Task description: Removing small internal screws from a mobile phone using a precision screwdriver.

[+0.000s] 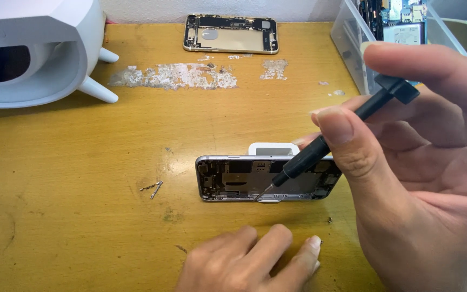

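Observation:
An opened grey phone body (233, 178) lies on the wooden table (82, 189) on top of a small white stand (273, 148), its inner parts showing. My right hand (417, 162) grips a black precision screwdriver (325, 143) between thumb and fingers; its thin tip touches the phone's lower edge near the middle. My left hand (249, 259) rests flat on the table just in front of the phone, fingers curled loosely and holding nothing. Tiny screws (323, 241) lie beside its fingertips.
A second opened phone shell (231, 33), gold-rimmed, lies at the table's far edge. A white rounded device on legs (33, 54) stands at the far left. A clear plastic bin (374, 32) with circuit boards sits far right. Small metal bits (154, 188) lie left of the phone.

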